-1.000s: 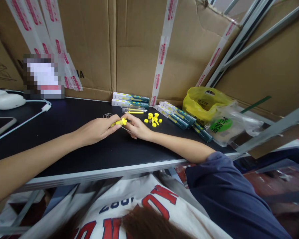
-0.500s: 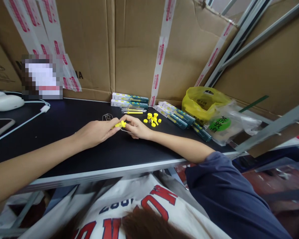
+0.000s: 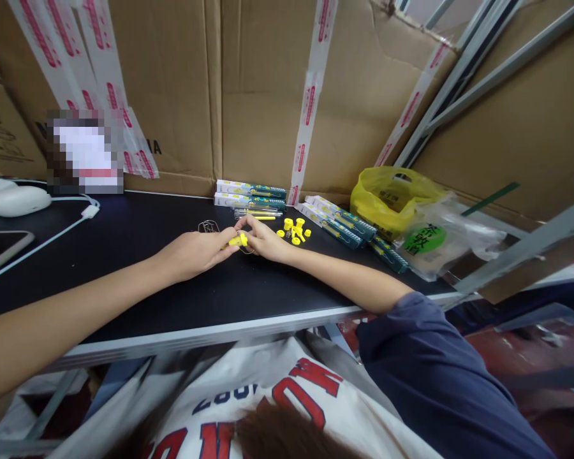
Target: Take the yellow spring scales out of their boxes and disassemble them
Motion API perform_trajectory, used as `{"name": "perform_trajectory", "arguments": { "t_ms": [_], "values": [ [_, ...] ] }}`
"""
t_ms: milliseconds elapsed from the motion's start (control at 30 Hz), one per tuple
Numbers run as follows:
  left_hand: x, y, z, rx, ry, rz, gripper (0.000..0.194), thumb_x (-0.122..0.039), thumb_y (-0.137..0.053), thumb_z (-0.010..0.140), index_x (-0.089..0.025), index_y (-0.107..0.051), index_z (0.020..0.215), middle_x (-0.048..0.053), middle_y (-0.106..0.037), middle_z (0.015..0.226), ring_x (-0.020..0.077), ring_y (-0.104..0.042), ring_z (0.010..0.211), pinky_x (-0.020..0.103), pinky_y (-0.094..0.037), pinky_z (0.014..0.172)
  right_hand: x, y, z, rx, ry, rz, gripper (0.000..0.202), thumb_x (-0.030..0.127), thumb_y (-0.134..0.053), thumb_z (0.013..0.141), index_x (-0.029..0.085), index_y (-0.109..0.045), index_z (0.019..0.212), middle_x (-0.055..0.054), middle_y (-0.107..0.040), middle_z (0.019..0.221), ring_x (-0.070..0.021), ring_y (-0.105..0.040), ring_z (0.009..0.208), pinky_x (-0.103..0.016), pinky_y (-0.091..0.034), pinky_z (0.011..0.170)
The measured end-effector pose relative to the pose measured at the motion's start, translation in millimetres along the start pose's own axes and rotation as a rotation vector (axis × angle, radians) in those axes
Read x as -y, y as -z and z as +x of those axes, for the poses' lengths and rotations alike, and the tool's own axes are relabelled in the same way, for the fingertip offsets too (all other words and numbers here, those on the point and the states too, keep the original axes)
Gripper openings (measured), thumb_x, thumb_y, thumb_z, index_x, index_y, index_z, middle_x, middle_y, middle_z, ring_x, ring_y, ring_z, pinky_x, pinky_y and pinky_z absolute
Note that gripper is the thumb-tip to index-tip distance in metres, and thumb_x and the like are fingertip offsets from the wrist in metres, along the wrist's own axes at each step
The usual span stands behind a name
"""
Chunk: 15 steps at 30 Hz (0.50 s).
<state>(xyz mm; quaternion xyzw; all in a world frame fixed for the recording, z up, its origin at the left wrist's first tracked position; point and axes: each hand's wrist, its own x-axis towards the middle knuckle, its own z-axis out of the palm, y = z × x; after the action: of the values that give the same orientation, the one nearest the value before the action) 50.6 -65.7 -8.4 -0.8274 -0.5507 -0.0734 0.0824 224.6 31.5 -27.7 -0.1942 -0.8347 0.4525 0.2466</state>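
My left hand (image 3: 198, 253) is closed around a small yellow plastic part (image 3: 239, 241), whose flanged end sticks out past the fingertips. Against it, my right hand (image 3: 270, 242) has its fingers bent in a pinch on a thin bent metal wire (image 3: 246, 250). Fingers hide where wire and plastic meet, so I cannot tell whether they are joined. Just behind the left hand lie several bent wire pieces (image 3: 208, 226). Loose yellow plastic parts (image 3: 294, 228) are scattered beyond the right hand.
Slim printed boxes (image 3: 249, 199) and thin clear-and-yellow rods (image 3: 259, 214) lie at the back. More boxes (image 3: 337, 222) sit to the right, beside a yellow bag (image 3: 387, 197) and a clear bag (image 3: 444, 236). A phone (image 3: 2, 252) and cable (image 3: 57, 223) are at left.
The wire at my right fingers has turned and its loop now sits closer under the yellow part. Both hands remain together, and the view has shifted slightly.
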Motion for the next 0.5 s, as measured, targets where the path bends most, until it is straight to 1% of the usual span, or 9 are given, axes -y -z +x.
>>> {"name": "perform_trajectory", "arguments": {
  "t_ms": [100, 267, 367, 500],
  "values": [
    [-1.4, -1.1, 0.0, -0.002, 0.015, -0.023, 0.04, -0.045, -0.022, 0.096, -0.02, -0.049, 0.111, 0.008, -0.07, 0.09, 0.0247, -0.068, 0.073, 0.026, -0.04, 0.054, -2.5, 1.8, 1.0, 0.001, -0.023, -0.015, 0.004, 0.021, -0.039, 0.093, 0.02, -0.036, 0.096, 0.012, -0.043, 0.048, -0.006, -0.038, 0.038, -0.013, -0.031, 0.041],
    [10.7, -0.8, 0.3, -0.084, 0.054, -0.173, 0.041, -0.053, -0.024, 0.095, -0.021, -0.05, 0.103, 0.004, -0.067, 0.08, 0.0226, -0.065, 0.07, 0.026, -0.039, 0.057, -5.2, 3.4, 9.1, -0.016, -0.023, -0.038, 0.007, 0.015, -0.04, 0.09, 0.02, -0.034, 0.09, 0.013, -0.045, 0.044, -0.0064, -0.042, 0.039, -0.014, -0.034, 0.044],
    [21.0, -0.9, 1.6, -0.133, 0.053, -0.282, 0.044, -0.057, -0.027, 0.093, -0.022, -0.052, 0.103, 0.002, -0.065, 0.077, 0.0203, -0.062, 0.066, 0.025, -0.039, 0.058, -1.8, 4.0, 20.6, -0.018, -0.046, -0.096, 0.011, 0.01, -0.043, 0.088, 0.019, -0.037, 0.085, 0.012, -0.046, 0.044, -0.0053, -0.042, 0.038, -0.012, -0.033, 0.042],
    [30.3, 0.7, 2.3, -0.168, 0.091, -0.364, 0.046, -0.059, -0.029, 0.093, -0.023, -0.054, 0.104, -0.001, -0.06, 0.068, 0.0178, -0.058, 0.061, 0.023, -0.036, 0.056, 5.1, 0.1, 45.3, -0.012, -0.107, -0.212, 0.013, 0.006, -0.05, 0.083, 0.017, -0.043, 0.086, 0.01, -0.05, 0.051, -0.0042, -0.042, 0.036, -0.013, -0.031, 0.037]
  ]
}}
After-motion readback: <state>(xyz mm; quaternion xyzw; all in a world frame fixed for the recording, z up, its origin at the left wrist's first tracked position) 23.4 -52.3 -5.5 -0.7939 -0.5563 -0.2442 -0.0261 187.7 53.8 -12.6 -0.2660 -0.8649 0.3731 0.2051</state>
